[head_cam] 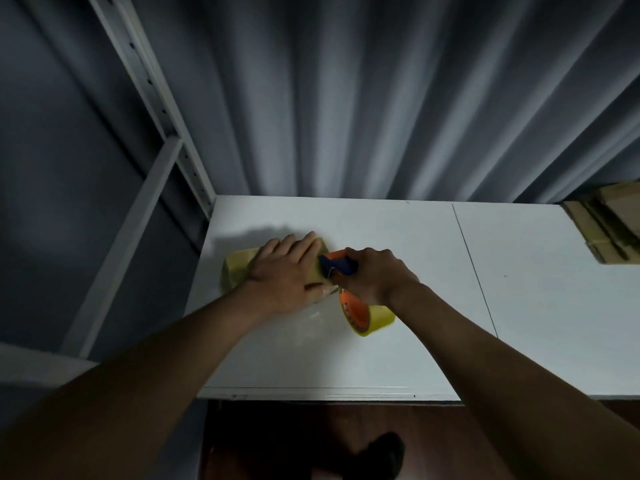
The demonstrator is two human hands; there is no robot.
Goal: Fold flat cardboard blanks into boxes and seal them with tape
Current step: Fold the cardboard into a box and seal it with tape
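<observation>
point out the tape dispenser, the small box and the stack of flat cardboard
tape dispenser (367, 315): head view, on its yellow tape roll
small box (237, 268): head view, on its taped left end
stack of flat cardboard (609, 223): head view, on its top sheet

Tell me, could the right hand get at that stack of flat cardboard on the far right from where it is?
Probably not at once: the right hand grips the tape dispenser, and the cardboard stack lies far across the bare table. Nothing blocks the way.

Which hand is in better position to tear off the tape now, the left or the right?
Right. The right hand already grips the tape dispenser at the box's near edge, with the tape roll below it. The left hand lies flat on the box, holding it down, so it should probably stay there.
</observation>
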